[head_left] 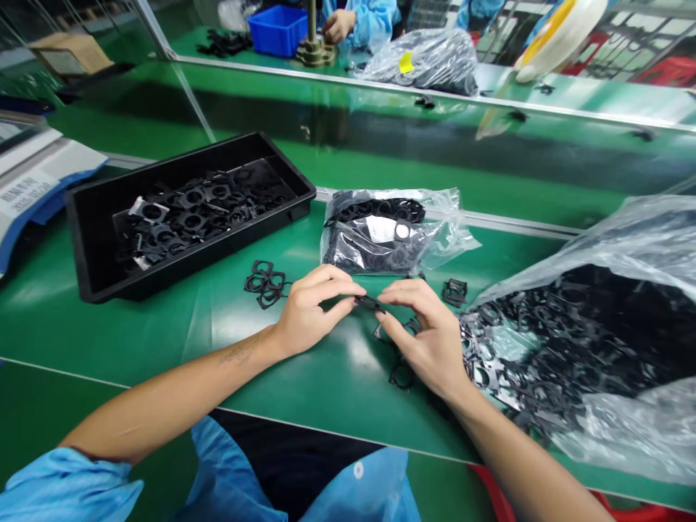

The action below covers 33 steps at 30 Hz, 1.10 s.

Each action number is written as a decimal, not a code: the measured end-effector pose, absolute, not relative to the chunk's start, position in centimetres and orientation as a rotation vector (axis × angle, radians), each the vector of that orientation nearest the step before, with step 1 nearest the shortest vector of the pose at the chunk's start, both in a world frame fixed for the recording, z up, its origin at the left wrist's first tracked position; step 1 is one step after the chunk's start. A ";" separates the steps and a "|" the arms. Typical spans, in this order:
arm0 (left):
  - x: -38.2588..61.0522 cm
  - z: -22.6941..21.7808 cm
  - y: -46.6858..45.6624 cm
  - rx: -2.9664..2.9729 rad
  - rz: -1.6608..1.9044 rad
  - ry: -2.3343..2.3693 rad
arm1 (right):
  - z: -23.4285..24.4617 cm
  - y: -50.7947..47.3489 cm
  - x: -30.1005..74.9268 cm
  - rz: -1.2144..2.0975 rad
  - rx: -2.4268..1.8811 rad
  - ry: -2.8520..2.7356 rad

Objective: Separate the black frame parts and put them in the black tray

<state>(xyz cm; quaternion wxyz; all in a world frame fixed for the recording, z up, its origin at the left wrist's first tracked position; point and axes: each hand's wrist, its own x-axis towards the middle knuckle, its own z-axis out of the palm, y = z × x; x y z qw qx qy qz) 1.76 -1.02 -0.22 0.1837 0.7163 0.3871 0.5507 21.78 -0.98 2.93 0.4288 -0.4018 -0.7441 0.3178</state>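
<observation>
Between the fingertips of both hands is a thin black plastic part, seen nearly edge-on. My left hand pinches its left end with thumb and fingers. At the right end, my right hand grips it the same way. Several black ring-shaped frames lie on the green table to the left of my left hand. More black frames lie under and beside my right hand, partly hidden by it. A small black part rests just beyond my right hand.
A black tray of black frames stands at the left. Beyond my hands lies a clear bag of black parts. A large open plastic bag spills black parts at the right. Across the metal rail, a co-worker's hand is near a blue bin.
</observation>
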 end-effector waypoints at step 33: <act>2.6 0.0 -1.5 1.514 1.371 1.087 | 2.9 -1.2 21.6 0.944 -1.079 -1.754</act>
